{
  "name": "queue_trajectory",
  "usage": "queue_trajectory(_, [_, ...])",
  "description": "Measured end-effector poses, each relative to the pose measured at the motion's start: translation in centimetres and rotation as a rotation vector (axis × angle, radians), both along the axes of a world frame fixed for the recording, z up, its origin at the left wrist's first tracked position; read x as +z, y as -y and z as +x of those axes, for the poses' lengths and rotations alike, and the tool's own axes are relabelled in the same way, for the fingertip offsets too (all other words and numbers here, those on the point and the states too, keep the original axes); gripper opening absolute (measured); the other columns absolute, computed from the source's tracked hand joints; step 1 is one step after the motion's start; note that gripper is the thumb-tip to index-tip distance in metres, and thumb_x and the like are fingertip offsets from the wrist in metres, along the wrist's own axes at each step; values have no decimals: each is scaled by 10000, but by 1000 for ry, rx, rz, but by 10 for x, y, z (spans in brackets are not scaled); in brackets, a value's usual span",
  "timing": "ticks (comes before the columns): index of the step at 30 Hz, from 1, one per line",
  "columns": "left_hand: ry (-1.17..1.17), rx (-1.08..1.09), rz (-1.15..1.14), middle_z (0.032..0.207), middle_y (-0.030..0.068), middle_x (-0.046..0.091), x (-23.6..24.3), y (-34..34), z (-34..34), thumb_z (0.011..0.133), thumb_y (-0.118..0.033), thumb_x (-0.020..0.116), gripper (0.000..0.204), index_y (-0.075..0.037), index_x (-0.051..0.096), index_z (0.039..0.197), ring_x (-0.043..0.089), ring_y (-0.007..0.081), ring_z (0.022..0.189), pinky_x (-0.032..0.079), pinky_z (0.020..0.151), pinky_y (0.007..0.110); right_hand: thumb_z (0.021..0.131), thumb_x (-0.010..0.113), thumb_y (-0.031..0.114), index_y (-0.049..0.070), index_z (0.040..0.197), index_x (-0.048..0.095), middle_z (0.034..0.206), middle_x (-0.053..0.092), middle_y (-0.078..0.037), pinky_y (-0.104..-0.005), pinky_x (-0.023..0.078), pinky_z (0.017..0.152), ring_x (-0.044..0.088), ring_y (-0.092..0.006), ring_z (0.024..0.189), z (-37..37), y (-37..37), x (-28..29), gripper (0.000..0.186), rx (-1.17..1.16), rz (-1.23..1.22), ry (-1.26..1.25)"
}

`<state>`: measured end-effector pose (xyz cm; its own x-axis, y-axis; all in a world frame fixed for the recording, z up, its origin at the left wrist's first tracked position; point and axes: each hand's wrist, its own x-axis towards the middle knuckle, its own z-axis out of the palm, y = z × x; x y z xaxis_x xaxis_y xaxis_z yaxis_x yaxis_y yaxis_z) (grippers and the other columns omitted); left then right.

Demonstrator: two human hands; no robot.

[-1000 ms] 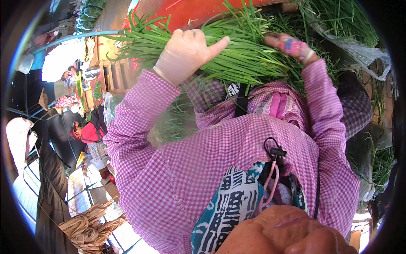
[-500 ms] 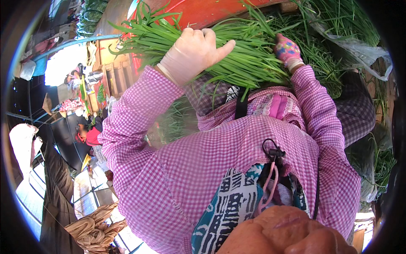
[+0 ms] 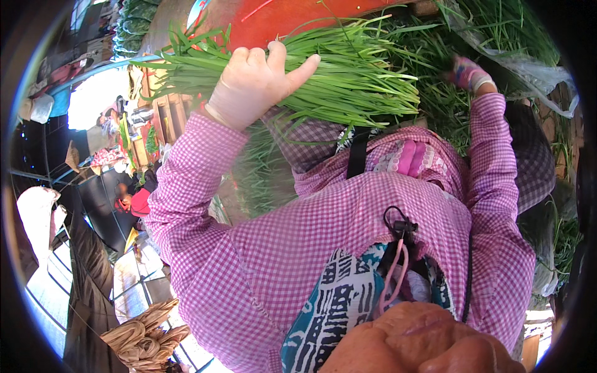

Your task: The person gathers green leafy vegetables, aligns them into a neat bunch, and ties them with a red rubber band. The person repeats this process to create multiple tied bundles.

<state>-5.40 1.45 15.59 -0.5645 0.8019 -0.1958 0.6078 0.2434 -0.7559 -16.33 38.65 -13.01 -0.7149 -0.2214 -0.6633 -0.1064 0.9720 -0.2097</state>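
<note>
A thick bunch of garlic chives [image 3: 354, 74], with long flat green leaves, lies sideways above my lap. My left hand [image 3: 255, 81], in a thin whitish glove, is wrapped round it near its left part, the thumb lifted out to the right. Its leaves fan out past the hand on the left, while the other end spreads loosely on the right. Over a darker heap of loose greens [image 3: 435, 99] is my right hand [image 3: 469, 73], in a colourful patterned glove. It is apart from the bunch, and its fingers are blurred and partly lost against the leaves.
An orange-red surface [image 3: 298, 25] lies beyond the bunch. Clear plastic sheeting [image 3: 528, 78] with more greens is at the far right. Further greens [image 3: 258, 177] lie low beside my left arm. Another person in red [image 3: 138, 202] is off to the left, near wooden crates [image 3: 171, 118].
My right hand has let go of the bunch's right end and moved right over the loose greens. My left hand has shifted left and slightly down with the bunch.
</note>
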Motion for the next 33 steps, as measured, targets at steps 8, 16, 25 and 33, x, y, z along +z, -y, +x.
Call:
queue_trajectory(8, [98,-53,64,907,43,598,22,-16,-15,842,-180,599,533,-366,602,1341,533,171,638,451,611,329,836,767,123,219,1625,257,1583,407,-206,-419,449,1122,488,-376,1395,26,108,7,945,154,-894,-288])
queue_trajectory(16, [681,654,653,1270,52,696,38,20,-22,832,-76,691,740,-353,521,1497,725,294,951,573,850,379,967,661,331,117,1257,639,1109,685,-68,-307,562,806,693,-190,904,24,41,-18,361,-543,-1551,239])
queue_trajectory(25, [1376,1376,1465,1464,123,572,-45,85,24,703,84,812,928,-6,410,1534,575,214,1287,487,1093,373,904,743,512,137,1627,294,1584,458,-139,-370,370,1174,471,-256,1416,1,-13,-46,929,-151,-1489,-153])
queue_trajectory(33, [1346,1489,1843,1375,137,648,-89,94,64,609,65,889,958,1,485,1476,610,272,1271,455,1120,410,992,690,300,100,1253,712,841,673,42,-204,428,594,526,-50,655,-11,-25,30,330,-432,-1252,-228])
